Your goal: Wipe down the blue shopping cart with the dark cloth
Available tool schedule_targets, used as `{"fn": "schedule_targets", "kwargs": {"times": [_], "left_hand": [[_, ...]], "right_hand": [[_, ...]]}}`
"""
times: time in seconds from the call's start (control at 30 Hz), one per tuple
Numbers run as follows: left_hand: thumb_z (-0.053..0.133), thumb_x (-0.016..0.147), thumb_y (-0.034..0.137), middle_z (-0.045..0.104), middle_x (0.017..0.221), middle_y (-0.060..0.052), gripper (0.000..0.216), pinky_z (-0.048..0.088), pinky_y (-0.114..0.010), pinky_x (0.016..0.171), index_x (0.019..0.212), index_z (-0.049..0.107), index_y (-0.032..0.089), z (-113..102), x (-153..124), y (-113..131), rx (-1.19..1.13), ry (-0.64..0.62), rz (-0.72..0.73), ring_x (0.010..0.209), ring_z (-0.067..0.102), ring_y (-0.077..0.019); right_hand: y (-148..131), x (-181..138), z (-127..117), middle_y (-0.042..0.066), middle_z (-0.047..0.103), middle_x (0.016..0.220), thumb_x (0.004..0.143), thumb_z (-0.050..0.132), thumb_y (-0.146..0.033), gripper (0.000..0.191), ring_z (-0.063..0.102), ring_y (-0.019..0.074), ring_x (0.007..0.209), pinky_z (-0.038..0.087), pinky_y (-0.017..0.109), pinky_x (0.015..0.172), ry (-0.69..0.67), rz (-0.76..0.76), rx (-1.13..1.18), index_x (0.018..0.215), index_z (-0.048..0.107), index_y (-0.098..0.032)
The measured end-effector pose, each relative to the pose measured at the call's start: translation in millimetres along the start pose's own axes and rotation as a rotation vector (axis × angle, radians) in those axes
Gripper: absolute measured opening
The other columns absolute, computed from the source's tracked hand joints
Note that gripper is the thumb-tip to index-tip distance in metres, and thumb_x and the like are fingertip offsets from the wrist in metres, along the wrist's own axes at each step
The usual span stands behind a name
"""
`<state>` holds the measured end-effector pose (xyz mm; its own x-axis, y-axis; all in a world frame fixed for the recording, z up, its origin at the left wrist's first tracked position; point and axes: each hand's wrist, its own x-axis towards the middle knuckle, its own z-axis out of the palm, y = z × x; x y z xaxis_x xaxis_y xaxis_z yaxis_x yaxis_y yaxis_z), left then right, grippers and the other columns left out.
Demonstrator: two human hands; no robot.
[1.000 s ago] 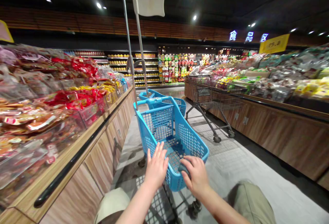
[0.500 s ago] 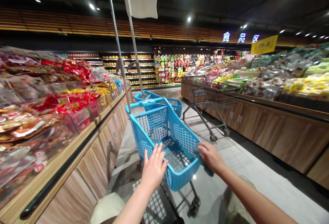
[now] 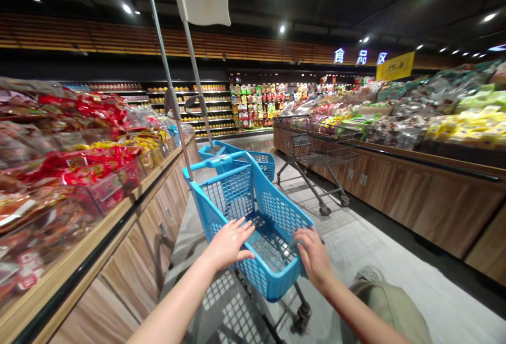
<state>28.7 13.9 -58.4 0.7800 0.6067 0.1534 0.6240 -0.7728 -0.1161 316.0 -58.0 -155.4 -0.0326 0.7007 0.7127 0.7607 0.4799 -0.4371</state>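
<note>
A blue plastic shopping cart stands in front of me, its lattice basket holding no goods. My left hand lies over the left side of its near end, fingers stretched out and thumb apart. On the right side of the rim, my right hand has its fingers bent over the edge. Some greyish-blue, cloth-like material shows under those fingers, pressed against the rim; most of it is hidden by the hand. A pole with a white flag-shaped plate rises beyond the cart.
Behind it stands a second blue cart, and a dark wire cart is farther right. Wood-panelled displays of packaged food flank the aisle, the left one edged with a black rail. Stocked shelves line the back wall.
My right hand has moved inward and left along the cart's rim with the cloth-like material. My left hand has turned, its fingers now pointing more to the right. The view has shifted slightly right.
</note>
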Motion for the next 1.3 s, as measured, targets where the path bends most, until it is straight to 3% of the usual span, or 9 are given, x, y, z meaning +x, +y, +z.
{"fn": "schedule_targets", "kwargs": {"times": [0.13, 0.23, 0.4, 0.5, 0.6, 0.8, 1.0, 1.13, 1.3], "left_hand": [[0.052, 0.079, 0.073, 0.048, 0.144, -0.012, 0.078, 0.035, -0.051, 0.108, 0.14, 0.047, 0.023, 1.1, -2.5, 10.8, -0.007, 0.021, -0.024, 0.135, 0.042, -0.0335], [0.053, 0.079, 0.073, 0.049, 0.144, -0.011, 0.075, 0.032, -0.052, 0.11, 0.136, 0.052, 0.023, -0.2, -5.7, 14.3, -0.048, 0.045, -0.024, 0.135, 0.043, -0.0318], [0.05, 0.081, 0.072, 0.054, 0.14, -0.009, 0.065, 0.024, -0.053, 0.115, 0.123, 0.063, 0.024, 2.7, -6.0, 18.1, -0.14, 0.09, -0.016, 0.133, 0.046, -0.0294], [0.051, 0.082, 0.07, 0.055, 0.139, -0.01, 0.063, 0.023, -0.054, 0.115, 0.124, 0.062, 0.024, 6.4, -1.1, 24.8, -0.149, 0.112, -0.014, 0.132, 0.047, -0.029], [0.05, 0.084, 0.068, 0.053, 0.141, -0.01, 0.065, 0.025, -0.055, 0.114, 0.131, 0.057, 0.024, 8.3, 3.9, 31.4, -0.132, 0.115, -0.04, 0.134, 0.045, -0.0294], [0.051, 0.083, 0.068, 0.048, 0.145, -0.012, 0.071, 0.03, -0.056, 0.112, 0.138, 0.05, 0.023, 4.1, 3.2, 31.9, -0.073, 0.048, -0.078, 0.138, 0.038, -0.0314], [0.054, 0.084, 0.064, 0.048, 0.145, -0.012, 0.069, 0.032, -0.052, 0.112, 0.138, 0.05, 0.022, -1.1, -2.7, 37.2, -0.031, 0.021, -0.119, 0.137, 0.041, -0.0297], [0.054, 0.084, 0.063, 0.05, 0.143, -0.012, 0.066, 0.033, -0.051, 0.111, 0.137, 0.051, 0.023, -1.1, -4.3, 37.6, -0.023, 0.049, -0.098, 0.135, 0.044, -0.0288], [0.052, 0.085, 0.065, 0.048, 0.145, -0.013, 0.069, 0.032, -0.051, 0.112, 0.138, 0.049, 0.021, 6.5, 0.6, 36.9, -0.019, 0.081, -0.104, 0.135, 0.042, -0.0294]], "right_hand": [[-42.6, -28.6, 4.2, 0.007, 0.056, 0.123, 0.093, 0.046, -0.029, 0.021, 0.047, 0.0248, 0.122, 0.025, 0.056, 0.112, -0.096, -0.121, -0.004, 0.11, 0.057, -0.026], [-43.5, -30.4, -3.2, 0.009, 0.056, 0.124, 0.089, 0.052, -0.035, 0.027, 0.049, 0.0269, 0.119, 0.033, 0.054, 0.108, -0.166, -0.23, -0.026, 0.113, 0.056, -0.024], [20.8, 10.1, -29.4, 0.009, 0.064, 0.108, 0.092, 0.048, -0.032, 0.023, 0.058, 0.0232, 0.104, 0.045, 0.046, 0.098, -0.272, -0.257, -0.075, 0.109, 0.059, -0.022], [62.7, 37.4, -42.0, 0.008, 0.066, 0.108, 0.094, 0.045, -0.032, 0.024, 0.06, 0.0236, 0.106, 0.037, 0.053, 0.107, -0.238, -0.15, -0.123, 0.108, 0.061, -0.022], [76.1, 46.4, -43.2, 0.008, 0.065, 0.112, 0.095, 0.042, -0.033, 0.024, 0.057, 0.0242, 0.113, 0.027, 0.058, 0.112, -0.242, -0.07, -0.087, 0.107, 0.061, -0.023], [14.2, 5.6, -21.1, 0.009, 0.06, 0.115, 0.091, 0.05, -0.04, 0.025, 0.052, 0.0277, 0.116, 0.018, 0.062, 0.113, -0.145, -0.054, 0.007, 0.108, 0.057, -0.023], [-43.4, -27.0, -14.9, 0.009, 0.059, 0.118, 0.086, 0.059, -0.038, 0.028, 0.053, 0.0276, 0.116, 0.024, 0.06, 0.112, -0.144, -0.071, 0.06, 0.111, 0.054, -0.025], [-6.1, -4.7, -27.9, 0.006, 0.064, 0.109, 0.091, 0.054, -0.036, 0.021, 0.057, 0.0231, 0.11, 0.03, 0.054, 0.112, -0.254, -0.115, 0.083, 0.109, 0.056, -0.024], [72.8, 42.2, -36.1, 0.009, 0.063, 0.118, 0.09, 0.051, -0.033, 0.021, 0.053, 0.0275, 0.123, 0.029, 0.06, 0.111, -0.18, -0.011, 0.006, 0.106, 0.057, -0.021]]}}
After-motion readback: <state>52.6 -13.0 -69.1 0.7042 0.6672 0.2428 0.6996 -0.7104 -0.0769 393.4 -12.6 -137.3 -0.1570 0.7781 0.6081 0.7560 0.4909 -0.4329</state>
